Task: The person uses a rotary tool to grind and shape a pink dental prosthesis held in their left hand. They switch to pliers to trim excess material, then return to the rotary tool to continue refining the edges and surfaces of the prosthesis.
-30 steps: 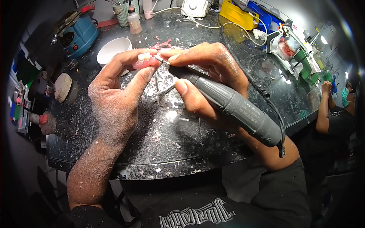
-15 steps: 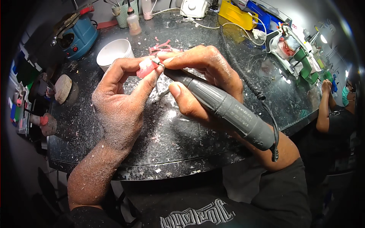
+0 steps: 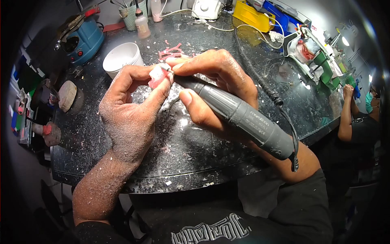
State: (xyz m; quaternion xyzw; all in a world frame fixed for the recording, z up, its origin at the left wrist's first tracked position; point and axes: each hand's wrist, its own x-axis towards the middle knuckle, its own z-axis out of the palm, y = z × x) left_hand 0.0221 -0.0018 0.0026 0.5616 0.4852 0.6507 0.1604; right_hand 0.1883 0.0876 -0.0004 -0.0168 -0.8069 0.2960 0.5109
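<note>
A small pink acrylic piece (image 3: pixel 157 77), which looks like a denture base, is pinched between the thumb and fingers of my left hand (image 3: pixel 132 101). White dust coats that hand and forearm. My right hand (image 3: pixel 227 77) is wrapped round a dark grey rotary handpiece (image 3: pixel 239 112), held slantwise with its cord end toward me. The handpiece's bur (image 3: pixel 167 68) meets the upper right edge of the pink piece, and my fingertips partly hide that spot. The fingers of both hands are close together there.
Dust and shavings cover the black table (image 3: pixel 195 162). Behind my left hand stand white tubs (image 3: pixel 122 57) and pink scraps (image 3: pixel 170 51). A blue machine (image 3: pixel 83 42) sits far left; a coiled cord (image 3: pixel 264 89) runs along the right. A person (image 3: pixel 357 126) is at the far right.
My left hand has turned the pink piece slightly, so more of its pale, dusty face shows. The handpiece has barely shifted, staying against the piece's edge.
</note>
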